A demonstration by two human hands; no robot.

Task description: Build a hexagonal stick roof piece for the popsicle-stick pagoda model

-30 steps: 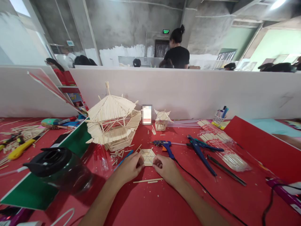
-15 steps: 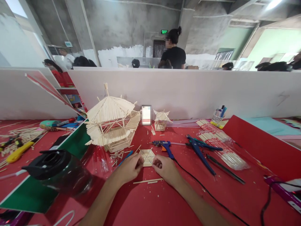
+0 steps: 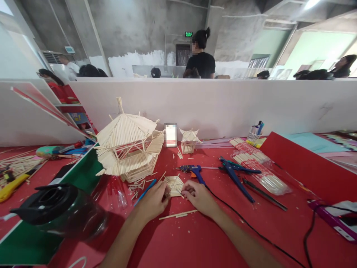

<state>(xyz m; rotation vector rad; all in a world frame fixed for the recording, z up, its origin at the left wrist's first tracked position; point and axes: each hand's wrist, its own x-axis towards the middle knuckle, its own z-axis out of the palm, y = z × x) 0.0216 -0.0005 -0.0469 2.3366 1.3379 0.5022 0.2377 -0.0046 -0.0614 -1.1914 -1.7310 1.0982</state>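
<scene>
A flat hexagonal panel of pale sticks lies on the red table between my hands. My left hand has its curled fingers at the panel's left edge. At the right edge, the bent fingers of my right hand pinch the panel's side. A long loose stick and a short one lie just in front of the panel. Behind it is a blue glue gun. To the left a blue pen lies beside my left wrist, near scattered stick pieces.
A large stick pavilion stands back left, a small one behind the glue gun. Blue cutters, tweezers and bagged sticks lie right. A dark bottle is front left. A black cable crosses the right side.
The view has shifted slightly, moving the table's objects a little in the picture. My right hand's fingers have spread slightly at the panel's edge; my left hand stays at its left side.
</scene>
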